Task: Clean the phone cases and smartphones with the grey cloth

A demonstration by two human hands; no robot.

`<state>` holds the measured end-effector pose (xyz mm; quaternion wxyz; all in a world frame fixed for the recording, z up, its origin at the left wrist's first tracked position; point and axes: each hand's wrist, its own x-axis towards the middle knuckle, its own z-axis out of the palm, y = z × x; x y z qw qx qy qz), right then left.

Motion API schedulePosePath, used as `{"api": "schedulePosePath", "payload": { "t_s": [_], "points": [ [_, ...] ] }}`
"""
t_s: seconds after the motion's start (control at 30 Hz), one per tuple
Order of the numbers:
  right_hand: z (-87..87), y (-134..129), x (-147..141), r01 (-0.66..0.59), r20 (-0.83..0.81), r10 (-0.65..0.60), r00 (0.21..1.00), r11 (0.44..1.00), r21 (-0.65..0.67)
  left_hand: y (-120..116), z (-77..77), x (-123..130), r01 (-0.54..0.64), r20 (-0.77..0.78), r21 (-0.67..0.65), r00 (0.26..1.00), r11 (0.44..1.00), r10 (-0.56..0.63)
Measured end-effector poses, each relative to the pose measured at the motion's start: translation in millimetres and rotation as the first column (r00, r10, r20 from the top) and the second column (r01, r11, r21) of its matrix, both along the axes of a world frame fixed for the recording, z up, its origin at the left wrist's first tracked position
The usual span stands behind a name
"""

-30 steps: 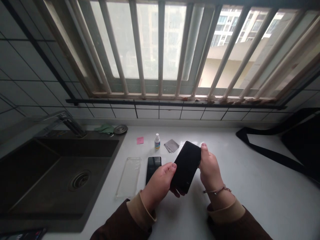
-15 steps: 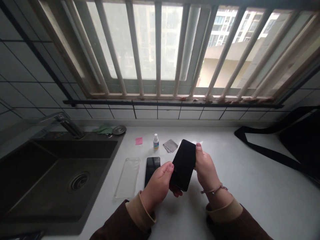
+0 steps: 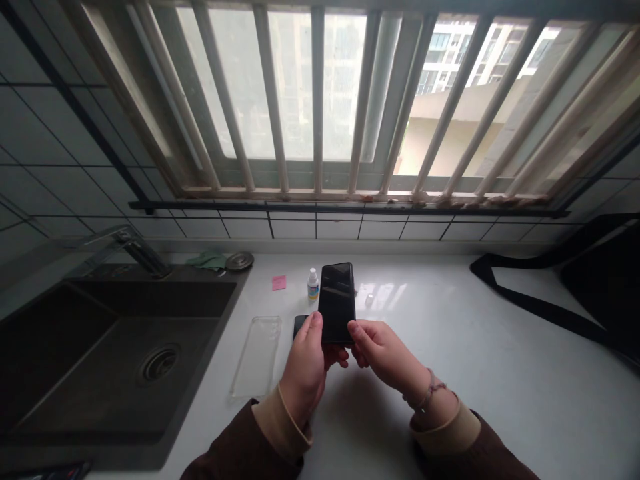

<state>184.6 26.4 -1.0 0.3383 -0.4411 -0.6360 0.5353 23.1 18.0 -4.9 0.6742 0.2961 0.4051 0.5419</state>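
A black smartphone (image 3: 337,300) is held upright-tilted above the counter, its dark screen facing me. My left hand (image 3: 307,357) grips its lower left edge, thumb along the side and fingers behind. At the lower right corner, my right hand (image 3: 375,343) pinches the phone between thumb and fingers. Behind my left hand lies a second phone (image 3: 299,324), mostly covered. To the left, a clear phone case (image 3: 256,357) rests flat on the counter. A small white-capped bottle (image 3: 313,287) stands just left of the held phone. The grey cloth is almost wholly hidden behind the phone.
A dark sink (image 3: 115,373) with a chrome faucet (image 3: 137,250) takes up the left. Near its back corner lie a green cloth (image 3: 206,260) and a metal drain cover (image 3: 240,261). A pink note (image 3: 279,283) and a small clear object (image 3: 369,299) lie on the counter; a black strap (image 3: 530,303) is at right.
The held phone has moved left and turned more upright. My right hand has slid from its upper right edge to its lower right corner. The small clear object has come into view.
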Motion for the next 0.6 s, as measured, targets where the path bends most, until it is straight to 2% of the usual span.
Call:
{"api": "schedulePosePath", "payload": {
  "t_s": [0.27,0.43,0.5,0.6],
  "points": [
    [-2.6,1.8,-0.6,0.001,0.106,-0.012,0.994,0.994,0.107,1.0,-8.2,-2.6,-0.008,-0.135,0.017,0.991,1.0,0.01],
    [-0.7,0.2,-1.9,-0.01,0.108,-0.005,0.994,0.991,0.131,1.5,-10.5,-4.0,-0.001,-0.191,0.07,0.981,0.998,0.014],
    [-2.3,1.6,0.3,0.073,0.091,-0.086,0.992,0.988,0.14,1.1,-9.8,-3.6,0.022,-0.177,0.076,0.984,0.997,-0.009],
    [-5.8,6.4,4.6,0.281,0.032,-0.287,0.957,0.951,0.129,-0.8,-6.9,-2.8,0.088,-0.203,0.091,0.977,0.992,-0.068]
  ]
}}
